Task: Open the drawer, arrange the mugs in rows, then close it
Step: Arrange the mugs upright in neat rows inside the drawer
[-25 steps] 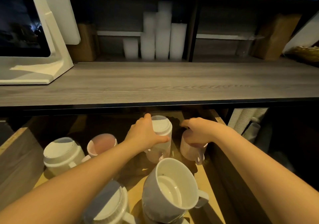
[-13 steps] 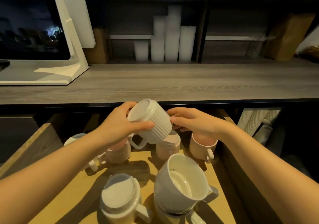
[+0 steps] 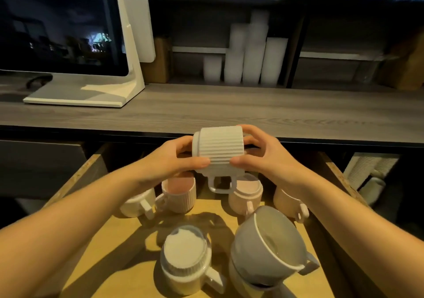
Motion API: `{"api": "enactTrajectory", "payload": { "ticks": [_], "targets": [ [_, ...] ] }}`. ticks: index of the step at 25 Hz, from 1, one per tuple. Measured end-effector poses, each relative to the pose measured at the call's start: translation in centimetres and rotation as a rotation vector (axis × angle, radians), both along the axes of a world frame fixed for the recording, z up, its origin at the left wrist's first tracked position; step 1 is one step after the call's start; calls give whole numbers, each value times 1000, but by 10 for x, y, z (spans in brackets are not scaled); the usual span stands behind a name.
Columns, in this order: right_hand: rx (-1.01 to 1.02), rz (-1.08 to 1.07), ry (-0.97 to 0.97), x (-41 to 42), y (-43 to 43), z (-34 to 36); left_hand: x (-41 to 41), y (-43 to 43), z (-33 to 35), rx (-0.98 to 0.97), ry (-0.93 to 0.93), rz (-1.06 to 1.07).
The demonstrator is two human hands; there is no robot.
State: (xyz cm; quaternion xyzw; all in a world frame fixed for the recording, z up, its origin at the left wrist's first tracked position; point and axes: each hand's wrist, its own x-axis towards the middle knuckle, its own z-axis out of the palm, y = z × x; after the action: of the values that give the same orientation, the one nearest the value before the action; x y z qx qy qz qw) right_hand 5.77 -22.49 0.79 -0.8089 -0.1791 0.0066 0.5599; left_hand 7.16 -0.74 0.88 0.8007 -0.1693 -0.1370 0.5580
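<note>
The drawer point(image 3: 75, 183) stands pulled out below the counter, its wooden floor holding several mugs. Both hands hold a white ribbed mug point(image 3: 218, 151) on its side above the back row, handle pointing down. My left hand point(image 3: 169, 160) grips its base end and my right hand point(image 3: 263, 157) grips its rim end. Under it stand a cream mug point(image 3: 137, 203), a pink ribbed mug point(image 3: 179, 191), a pink upside-down mug point(image 3: 245, 196) and a peach mug point(image 3: 289, 202). Nearer me are a white upside-down mug point(image 3: 185, 263) and a grey mug point(image 3: 268, 245) tilted on top of another mug.
The grey wooden counter point(image 3: 229, 112) overhangs the back of the drawer. A white monitor stand point(image 3: 91, 91) sits on it at the left. Stacks of white cups point(image 3: 247, 54) fill the shelf behind. Paper cup stacks point(image 3: 371, 171) lie to the right of the drawer.
My left hand lifted the white ribbed mug out of the back row and turned it onto its side. My right hand left the peach mug and now grips the ribbed mug's other end.
</note>
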Motion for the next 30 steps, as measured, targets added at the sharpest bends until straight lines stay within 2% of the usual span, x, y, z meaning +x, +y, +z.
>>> {"api": "enactTrajectory", "payload": {
  "ticks": [5,9,11,17,25,30],
  "targets": [
    [-328,-62,-79,6,17,2,23,43,-10,546,-134,-165],
    [-559,-66,-143,17,41,1,44,70,-46,1159,-124,-10],
    [-658,-71,-162,19,54,0,50,79,-64,1343,-101,30],
    [-759,-77,-200,22,85,-2,57,95,-75,1340,-142,44],
    [-849,-10,-240,28,129,-8,-6,109,-58,1336,-66,-243],
    [-885,0,-257,35,160,-14,-32,117,-58,1338,-33,-326]
  ]
}}
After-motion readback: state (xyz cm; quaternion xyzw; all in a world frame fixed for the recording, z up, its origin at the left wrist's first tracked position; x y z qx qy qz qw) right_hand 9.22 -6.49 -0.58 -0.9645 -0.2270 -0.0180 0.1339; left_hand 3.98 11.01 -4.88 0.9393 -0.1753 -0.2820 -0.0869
